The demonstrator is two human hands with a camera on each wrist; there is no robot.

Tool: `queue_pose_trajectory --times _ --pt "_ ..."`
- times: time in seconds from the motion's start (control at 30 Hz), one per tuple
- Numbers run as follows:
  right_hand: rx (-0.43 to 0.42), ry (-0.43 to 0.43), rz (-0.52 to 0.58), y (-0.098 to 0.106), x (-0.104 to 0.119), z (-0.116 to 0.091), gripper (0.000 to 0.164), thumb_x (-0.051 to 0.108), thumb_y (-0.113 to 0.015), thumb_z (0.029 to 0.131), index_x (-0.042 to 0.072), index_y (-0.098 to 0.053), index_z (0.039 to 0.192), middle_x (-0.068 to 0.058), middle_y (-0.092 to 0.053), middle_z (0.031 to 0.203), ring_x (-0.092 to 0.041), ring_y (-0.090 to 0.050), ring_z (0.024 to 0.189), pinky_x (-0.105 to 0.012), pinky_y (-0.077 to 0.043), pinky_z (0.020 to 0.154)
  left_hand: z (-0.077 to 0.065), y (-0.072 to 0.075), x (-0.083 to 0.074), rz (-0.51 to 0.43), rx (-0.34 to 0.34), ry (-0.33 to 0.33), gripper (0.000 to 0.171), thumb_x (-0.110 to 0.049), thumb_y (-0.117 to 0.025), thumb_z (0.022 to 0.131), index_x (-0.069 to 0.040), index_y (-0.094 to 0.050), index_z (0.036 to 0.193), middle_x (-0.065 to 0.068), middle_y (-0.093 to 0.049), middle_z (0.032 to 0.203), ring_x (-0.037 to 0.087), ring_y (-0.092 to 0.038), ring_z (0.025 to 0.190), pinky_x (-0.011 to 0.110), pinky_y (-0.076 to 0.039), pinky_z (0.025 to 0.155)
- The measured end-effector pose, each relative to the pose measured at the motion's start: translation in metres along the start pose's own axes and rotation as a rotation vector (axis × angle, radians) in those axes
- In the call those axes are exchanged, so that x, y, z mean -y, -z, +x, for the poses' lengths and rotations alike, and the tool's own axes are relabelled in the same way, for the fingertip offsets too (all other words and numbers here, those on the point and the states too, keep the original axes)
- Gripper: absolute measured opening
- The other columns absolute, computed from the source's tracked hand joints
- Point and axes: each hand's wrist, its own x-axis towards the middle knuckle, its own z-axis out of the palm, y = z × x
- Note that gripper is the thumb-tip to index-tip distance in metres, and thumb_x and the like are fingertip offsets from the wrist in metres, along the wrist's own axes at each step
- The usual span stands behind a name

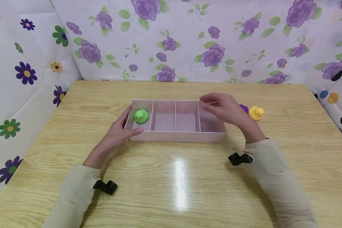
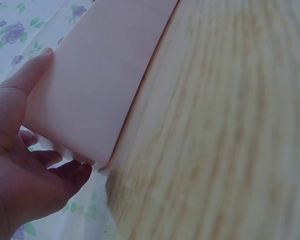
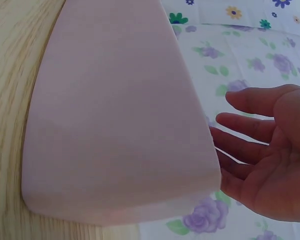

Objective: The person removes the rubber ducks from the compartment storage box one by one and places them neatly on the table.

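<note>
A pale pink box (image 1: 174, 136) with several compartments stands on the wooden table. In its leftmost compartment sits a green toy duck (image 1: 141, 116). My left hand (image 1: 117, 134) grips the box's left end, thumb at the front rim and fingers along the end wall. The left wrist view shows the thumb and curled fingers against the box wall (image 2: 95, 75). Over the rightmost compartment hovers my right hand (image 1: 223, 109), fingers bent loosely and nothing visible in them. In the right wrist view those fingers (image 3: 245, 102) are spread beside the box's upper edge; part of that compartment is hidden.
To the right of the box, a yellow toy duck (image 1: 256, 113) sits on the table (image 1: 148, 177). Beside it is a purple object (image 1: 244, 108), mostly hidden by my right hand. A flowered cloth (image 1: 182, 63) hangs behind the table's back edge.
</note>
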Motion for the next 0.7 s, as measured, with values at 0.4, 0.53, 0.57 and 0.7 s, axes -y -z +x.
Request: queue_pose_trajectory --times 0.4,0.53,0.57,0.7 --pt "0.031 0.05 0.004 -0.018 0.015 0.018 0.035 0.011 -0.059 0.096 -0.004 -0.059 0.128 -0.017 -0.059 0.128 -0.031 -0.057 0.116 -0.039 -0.045 0.097 0.001 0.0 0.0 0.01 -0.003 0.0 0.096 -0.02 -0.071 0.088 -0.023 -0.004 0.157 0.011 -0.009 0.16 0.028 -0.013 0.144 0.049 -0.021 0.111" --pt "0.044 0.072 0.028 -0.023 0.022 0.024 0.036 0.01 -0.06 0.095 -0.004 -0.059 0.128 -0.017 -0.059 0.128 -0.029 -0.055 0.118 -0.038 -0.045 0.097 0.001 0.0 0.0 0.008 -0.001 0.0 0.096 -0.02 -0.071 0.089 -0.023 -0.003 0.157 0.011 -0.009 0.16 0.029 -0.014 0.143 0.049 -0.022 0.111" --pt "0.05 0.073 0.038 -0.024 0.025 0.025 0.036 0.01 -0.06 0.095 -0.004 -0.059 0.128 -0.018 -0.059 0.128 -0.029 -0.055 0.118 -0.038 -0.044 0.098 0.001 0.0 0.0 0.007 -0.001 0.0 0.096 -0.02 -0.071 0.089 -0.023 -0.003 0.157 0.011 -0.009 0.16 0.029 -0.015 0.143 0.049 -0.022 0.111" --pt "0.072 0.067 0.078 -0.03 0.032 0.03 0.037 0.011 -0.06 0.095 -0.003 -0.058 0.129 -0.019 -0.059 0.127 -0.029 -0.056 0.117 -0.038 -0.046 0.096 0.001 0.001 0.001 0.004 0.0 0.0 0.096 -0.02 -0.071 0.089 -0.024 -0.004 0.157 0.011 -0.009 0.16 0.029 -0.014 0.144 0.049 -0.022 0.111"
